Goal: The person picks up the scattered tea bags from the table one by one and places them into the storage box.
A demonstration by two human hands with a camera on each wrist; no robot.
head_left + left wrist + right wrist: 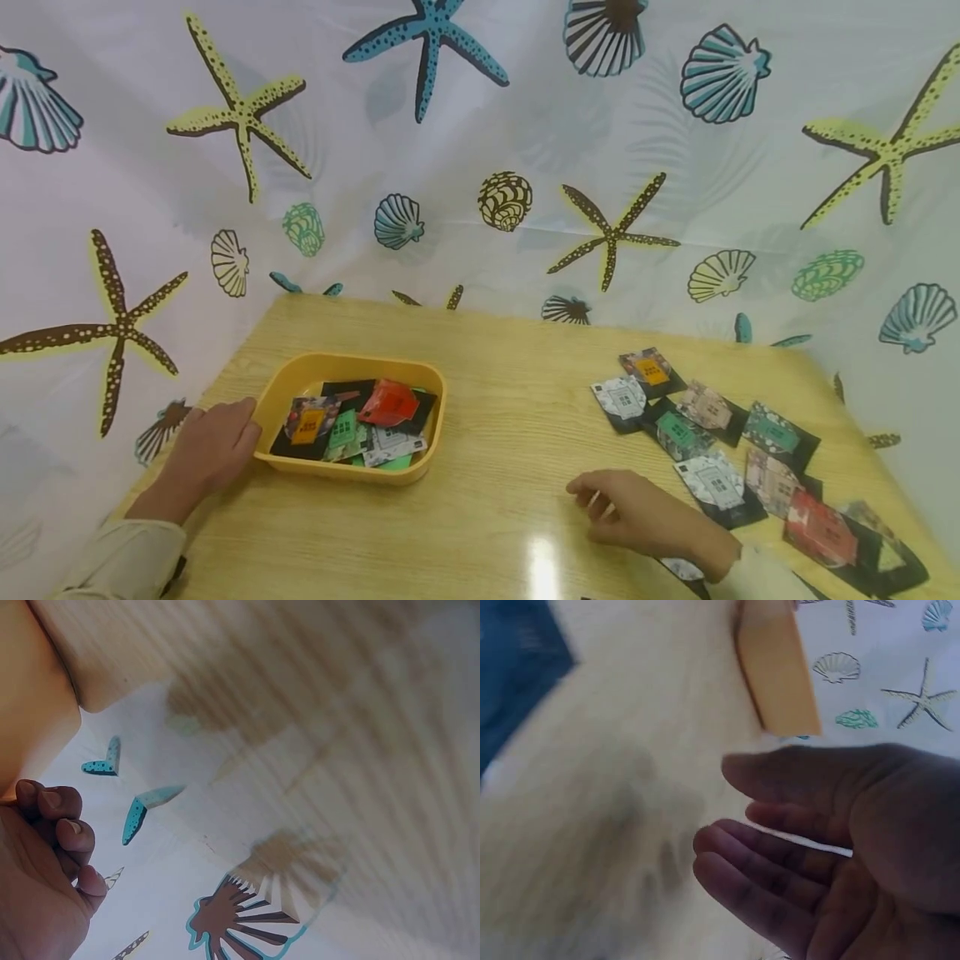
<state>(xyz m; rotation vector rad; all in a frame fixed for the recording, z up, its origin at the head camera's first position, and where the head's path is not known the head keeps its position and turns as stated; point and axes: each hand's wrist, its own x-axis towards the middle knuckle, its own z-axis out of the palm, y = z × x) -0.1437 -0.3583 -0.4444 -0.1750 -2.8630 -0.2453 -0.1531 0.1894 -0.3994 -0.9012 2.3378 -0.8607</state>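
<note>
At the left side of the table, my left hand [213,446] rests against the left end of a yellow plastic tray [352,472], its fingers loosely curled. The left wrist view shows these curled fingers [75,834] beside the tray's wall [37,712], with no packet between them. Inside the tray lie several small flat packets, including a red one [388,403] and one with an orange label [306,423]. My right hand [637,508] hovers over the table left of the spread packets, fingers loosely bent and holding nothing. The right wrist view shows its thumb [780,771] apart from the fingers.
Several packets lie loosely spread on the right of the wooden table [510,400], among them a white-labelled one [720,485] and a red one [821,529]. Some lie partly under my right forearm. A white cloth with shells and starfish [465,150] hangs around the table.
</note>
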